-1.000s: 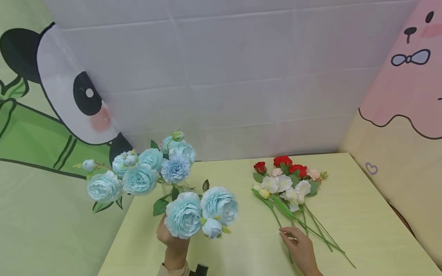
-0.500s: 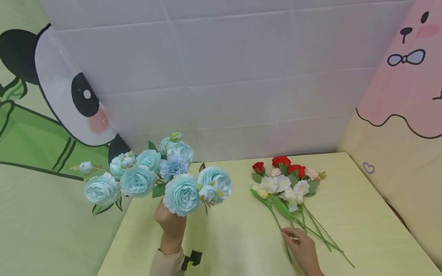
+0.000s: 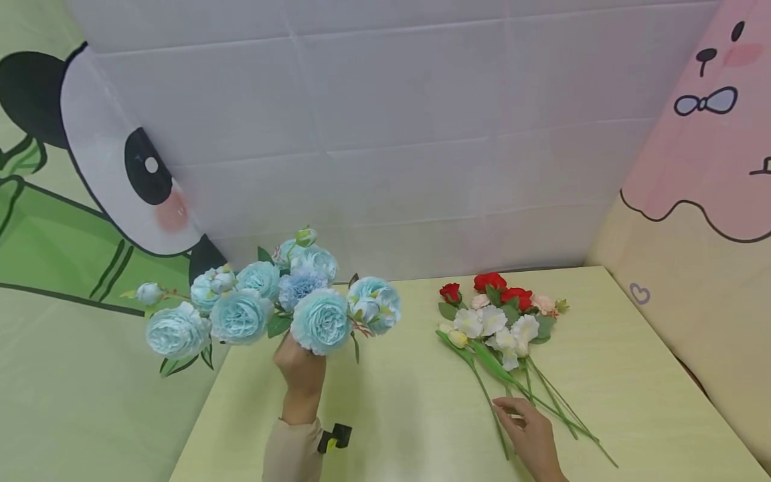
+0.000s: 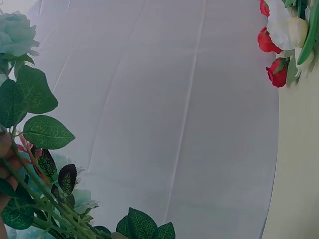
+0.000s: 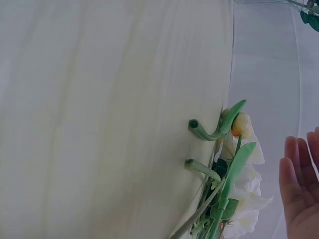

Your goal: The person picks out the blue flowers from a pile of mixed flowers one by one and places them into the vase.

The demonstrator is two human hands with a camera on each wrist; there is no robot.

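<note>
In the head view my left hand (image 3: pixel 299 365) is raised at the left and grips green stems just under a pale blue artificial peony (image 3: pixel 321 321). More blue blooms (image 3: pixel 241 316) spread around and behind it. The left wrist view shows my fingers (image 4: pixel 6 172) curled around the stems (image 4: pixel 55 206), among green leaves (image 4: pixel 48 132). My right hand (image 3: pixel 529 434) hovers low by the stem of a yellow tulip (image 3: pixel 458 339). Its fingers (image 5: pixel 294 186) look extended in the right wrist view, with nothing held. Whether it touches the stem in the head view is unclear.
Red roses (image 3: pixel 490 281), white flowers (image 3: pixel 494 323) and pink blooms (image 3: pixel 544 304) lie bunched on the pale yellow table (image 3: pixel 415 395), stems toward the front right. A grey-white cloth (image 3: pixel 391 134) hangs behind. A clear edge (image 5: pixel 264 1) shows at the top of the right wrist view.
My left hand has moved slightly up and away, and the front blue peonies rose with it toward the other blue blooms. The right hand has stayed nearly still.
</note>
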